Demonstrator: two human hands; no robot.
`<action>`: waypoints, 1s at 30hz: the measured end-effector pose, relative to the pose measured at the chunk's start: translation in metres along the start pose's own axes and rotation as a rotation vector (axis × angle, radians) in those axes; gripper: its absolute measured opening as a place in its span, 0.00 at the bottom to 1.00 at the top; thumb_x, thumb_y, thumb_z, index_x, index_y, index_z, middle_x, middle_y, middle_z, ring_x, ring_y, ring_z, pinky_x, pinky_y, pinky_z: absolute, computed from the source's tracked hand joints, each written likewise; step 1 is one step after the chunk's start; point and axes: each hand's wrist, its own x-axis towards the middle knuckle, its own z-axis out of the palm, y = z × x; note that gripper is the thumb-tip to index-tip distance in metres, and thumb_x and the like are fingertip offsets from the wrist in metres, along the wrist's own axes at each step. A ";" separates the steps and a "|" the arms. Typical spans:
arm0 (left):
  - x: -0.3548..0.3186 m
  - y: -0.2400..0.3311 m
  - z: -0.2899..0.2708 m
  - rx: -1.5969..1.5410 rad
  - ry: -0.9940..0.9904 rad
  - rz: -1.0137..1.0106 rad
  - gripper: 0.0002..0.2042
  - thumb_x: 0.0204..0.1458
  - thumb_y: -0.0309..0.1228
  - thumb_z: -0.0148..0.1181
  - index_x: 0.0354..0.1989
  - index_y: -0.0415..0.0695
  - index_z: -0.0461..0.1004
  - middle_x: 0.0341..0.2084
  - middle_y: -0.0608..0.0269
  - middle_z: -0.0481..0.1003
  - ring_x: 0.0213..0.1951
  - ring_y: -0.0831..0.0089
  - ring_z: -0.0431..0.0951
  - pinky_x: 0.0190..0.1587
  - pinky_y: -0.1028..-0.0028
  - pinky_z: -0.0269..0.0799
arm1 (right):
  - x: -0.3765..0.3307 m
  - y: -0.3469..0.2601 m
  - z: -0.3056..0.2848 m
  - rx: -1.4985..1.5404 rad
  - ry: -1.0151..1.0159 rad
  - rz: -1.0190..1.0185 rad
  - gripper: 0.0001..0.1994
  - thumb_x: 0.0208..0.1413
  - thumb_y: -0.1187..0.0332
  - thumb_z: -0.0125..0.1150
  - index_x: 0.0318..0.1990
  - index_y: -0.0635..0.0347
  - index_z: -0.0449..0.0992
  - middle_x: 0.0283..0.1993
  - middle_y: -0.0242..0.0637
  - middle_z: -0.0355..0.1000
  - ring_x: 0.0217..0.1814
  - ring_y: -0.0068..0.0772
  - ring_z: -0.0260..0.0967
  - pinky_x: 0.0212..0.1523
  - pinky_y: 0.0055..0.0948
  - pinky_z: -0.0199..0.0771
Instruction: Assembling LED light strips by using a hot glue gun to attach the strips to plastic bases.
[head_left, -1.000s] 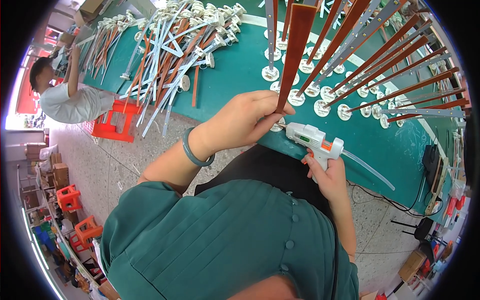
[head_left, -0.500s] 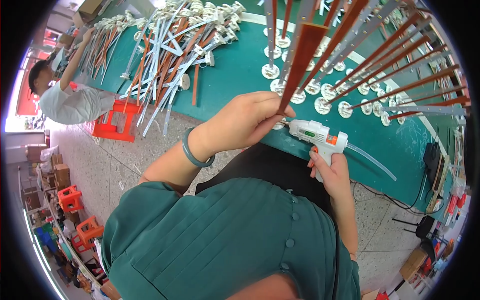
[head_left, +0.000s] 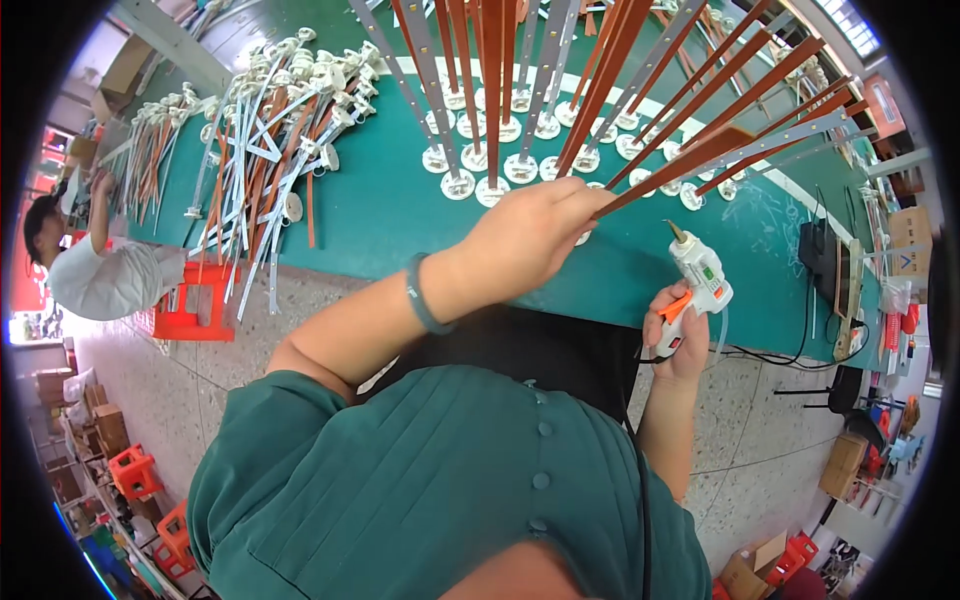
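Observation:
My left hand (head_left: 540,232) is closed around the lower end of a long flat brown strip (head_left: 675,172), which leans up to the right. Part of a white round base (head_left: 584,238) shows under the fingers; whether it is joined to that strip is hidden. In my right hand (head_left: 682,335) is a white hot glue gun (head_left: 700,272) with an orange trigger. Its nozzle points up and to the left, apart from the left hand. Just beyond my hands, several brown and grey strips stand upright on white round bases (head_left: 521,168).
A heap of loose strips with white bases (head_left: 265,150) lies at the left of the green table (head_left: 400,235). A black cable (head_left: 775,358) runs off at the right. At the far left a person (head_left: 105,275) works near a red stool (head_left: 195,310).
The glue gun has swung away from the base by my left hand, its nozzle turning from leftward to upward. The held strip now tilts more to the right. The whole view has shifted.

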 end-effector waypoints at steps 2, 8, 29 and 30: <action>0.007 -0.004 0.010 0.033 -0.014 -0.013 0.16 0.51 0.19 0.58 0.50 0.43 0.74 0.36 0.55 0.76 0.38 0.56 0.77 0.40 0.66 0.74 | -0.003 0.003 -0.001 -0.019 -0.002 -0.019 0.18 0.60 0.61 0.57 0.49 0.65 0.64 0.38 0.50 0.71 0.21 0.30 0.69 0.19 0.23 0.70; 0.014 -0.002 0.013 0.057 -0.003 -0.082 0.19 0.51 0.20 0.59 0.53 0.44 0.72 0.34 0.56 0.76 0.37 0.58 0.78 0.40 0.68 0.75 | -0.003 0.003 -0.007 -0.015 -0.005 -0.018 0.19 0.58 0.61 0.60 0.48 0.67 0.65 0.38 0.51 0.72 0.21 0.30 0.70 0.19 0.24 0.70; -0.031 -0.006 -0.002 -0.213 0.208 -0.347 0.16 0.49 0.26 0.66 0.46 0.40 0.71 0.26 0.60 0.73 0.24 0.68 0.75 0.28 0.73 0.71 | 0.004 0.022 0.005 -0.019 -0.167 -0.001 0.20 0.57 0.57 0.59 0.47 0.64 0.66 0.36 0.46 0.70 0.21 0.31 0.69 0.18 0.26 0.69; -0.028 -0.006 0.001 -0.225 0.194 -0.342 0.16 0.49 0.26 0.66 0.46 0.40 0.71 0.26 0.60 0.73 0.24 0.68 0.75 0.28 0.73 0.71 | 0.003 0.022 0.004 -0.024 -0.150 -0.009 0.20 0.57 0.57 0.59 0.47 0.64 0.66 0.36 0.46 0.70 0.21 0.31 0.69 0.18 0.26 0.69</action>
